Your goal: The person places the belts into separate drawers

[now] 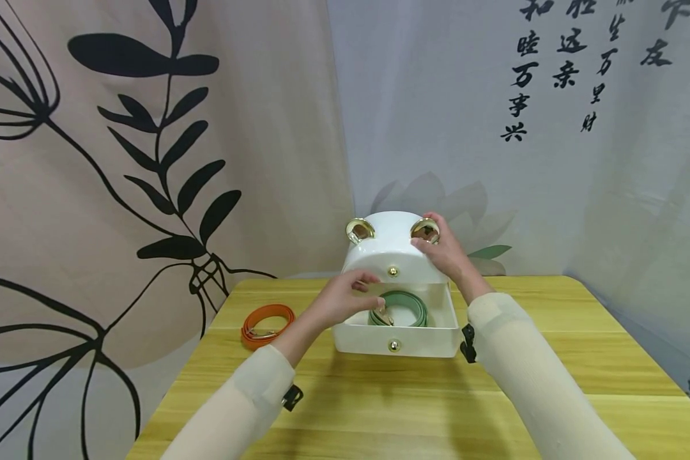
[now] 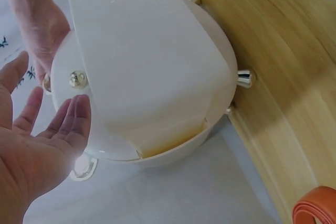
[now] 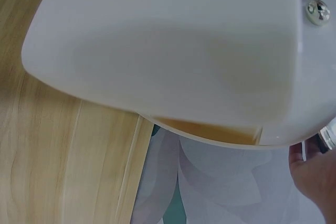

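Note:
A white rounded storage box (image 1: 391, 255) with gold ear-shaped rings stands on the table. Its lower drawer (image 1: 359, 342) is pulled out and holds a coiled green strap (image 1: 421, 308) with a gold-coloured clasp. Over the drawer's left side hovers my left hand (image 1: 345, 299), fingers apart and relaxed. In the left wrist view its palm shows with nothing in it. My right hand (image 1: 447, 255) grips the right gold ear (image 1: 425, 231), thumb in front and fingers behind. Only part of this hand appears at the edge of the right wrist view.
On the wooden table (image 1: 379, 415), left of the box, lies a coiled orange strap (image 1: 248, 327) with a metal clasp. A patterned cloth (image 1: 276, 160) hangs behind the table. The upper compartment, with a round knob (image 1: 393, 271), is shut.

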`<action>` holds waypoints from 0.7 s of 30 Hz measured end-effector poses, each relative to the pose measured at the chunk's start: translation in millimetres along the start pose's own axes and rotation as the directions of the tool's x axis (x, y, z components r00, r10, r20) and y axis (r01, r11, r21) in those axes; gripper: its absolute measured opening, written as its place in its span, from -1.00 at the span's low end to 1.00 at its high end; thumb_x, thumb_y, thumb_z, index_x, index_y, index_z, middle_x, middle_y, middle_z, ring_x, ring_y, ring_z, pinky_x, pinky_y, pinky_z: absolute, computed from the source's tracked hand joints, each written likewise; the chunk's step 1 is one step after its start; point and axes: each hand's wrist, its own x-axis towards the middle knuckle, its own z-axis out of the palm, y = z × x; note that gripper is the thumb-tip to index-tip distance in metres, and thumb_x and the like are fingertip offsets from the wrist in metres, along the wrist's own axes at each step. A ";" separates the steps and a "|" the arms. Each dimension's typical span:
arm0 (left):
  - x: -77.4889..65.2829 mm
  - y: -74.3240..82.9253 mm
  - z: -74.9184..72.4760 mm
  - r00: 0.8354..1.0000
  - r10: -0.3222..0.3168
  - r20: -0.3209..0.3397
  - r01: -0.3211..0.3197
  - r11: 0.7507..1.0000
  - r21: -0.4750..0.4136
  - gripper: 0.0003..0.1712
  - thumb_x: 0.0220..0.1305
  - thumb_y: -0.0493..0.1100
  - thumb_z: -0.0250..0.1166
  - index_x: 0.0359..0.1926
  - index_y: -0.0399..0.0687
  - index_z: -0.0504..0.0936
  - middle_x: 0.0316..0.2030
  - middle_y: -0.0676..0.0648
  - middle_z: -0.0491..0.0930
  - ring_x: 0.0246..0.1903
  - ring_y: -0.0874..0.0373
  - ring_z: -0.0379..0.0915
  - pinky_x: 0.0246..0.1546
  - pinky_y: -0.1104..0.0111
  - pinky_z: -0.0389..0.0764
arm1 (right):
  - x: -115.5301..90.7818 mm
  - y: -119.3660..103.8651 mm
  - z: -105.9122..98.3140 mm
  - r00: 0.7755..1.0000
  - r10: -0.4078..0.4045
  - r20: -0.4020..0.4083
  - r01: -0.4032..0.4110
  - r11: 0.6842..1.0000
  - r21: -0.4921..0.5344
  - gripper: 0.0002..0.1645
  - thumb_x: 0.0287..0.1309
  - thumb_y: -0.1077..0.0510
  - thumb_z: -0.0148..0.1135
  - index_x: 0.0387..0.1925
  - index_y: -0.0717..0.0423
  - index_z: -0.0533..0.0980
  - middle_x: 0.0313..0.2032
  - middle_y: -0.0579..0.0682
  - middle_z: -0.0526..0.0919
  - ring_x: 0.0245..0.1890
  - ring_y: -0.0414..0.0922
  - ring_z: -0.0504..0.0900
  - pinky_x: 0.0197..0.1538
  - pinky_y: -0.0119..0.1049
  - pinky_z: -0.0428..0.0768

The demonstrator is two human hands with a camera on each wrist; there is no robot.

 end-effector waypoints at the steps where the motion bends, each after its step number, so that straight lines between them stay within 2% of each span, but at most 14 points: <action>1: -0.9 0.6 -0.4 1.000 0.004 -0.006 -0.004 1.000 -0.001 -0.50 0.17 -0.07 0.47 0.10 -0.14 0.60 0.04 -0.04 0.60 0.09 -0.10 0.49 0.10 0.07 0.50 | 0.2 0.3 0.0 1.000 0.001 0.000 -0.001 1.000 0.000 -0.20 0.38 0.05 0.18 0.49 -0.12 0.03 0.20 0.30 0.36 0.14 0.22 0.38 0.19 0.14 0.34; 8: -11.4 1.9 -1.3 0.998 -0.012 -0.058 0.010 0.999 -0.037 -0.45 0.18 -0.03 0.47 0.15 -0.10 0.58 0.04 -0.01 0.59 0.05 0.02 0.51 0.08 0.08 0.52 | 0.2 0.8 0.7 1.000 -0.014 -0.007 0.014 1.000 -0.015 -0.20 0.39 0.05 0.18 0.50 -0.10 0.02 0.16 0.32 0.38 0.11 0.21 0.40 0.16 0.12 0.36; 15: -20.2 -1.1 1.2 0.991 -0.012 -0.132 -0.002 0.995 -0.104 -0.47 0.18 -0.04 0.47 0.14 -0.10 0.58 -0.04 -0.02 0.60 -0.07 0.09 0.54 -0.06 0.16 0.59 | 0.1 1.3 1.0 1.000 -0.022 -0.009 0.022 1.000 -0.021 -0.21 0.38 0.05 0.18 0.49 -0.11 0.03 0.10 0.31 0.41 0.05 0.19 0.42 0.10 0.09 0.39; 21: -28.6 -0.4 4.6 0.988 -0.020 -0.151 0.001 0.992 -0.124 -0.52 0.19 -0.05 0.47 0.10 -0.05 0.58 -0.05 -0.01 0.60 -0.11 0.13 0.56 -0.12 0.23 0.62 | 0.1 1.2 0.7 1.000 -0.026 -0.008 0.026 0.999 -0.018 -0.21 0.38 0.05 0.18 0.49 -0.11 0.04 0.07 0.30 0.41 0.01 0.17 0.43 0.05 0.04 0.41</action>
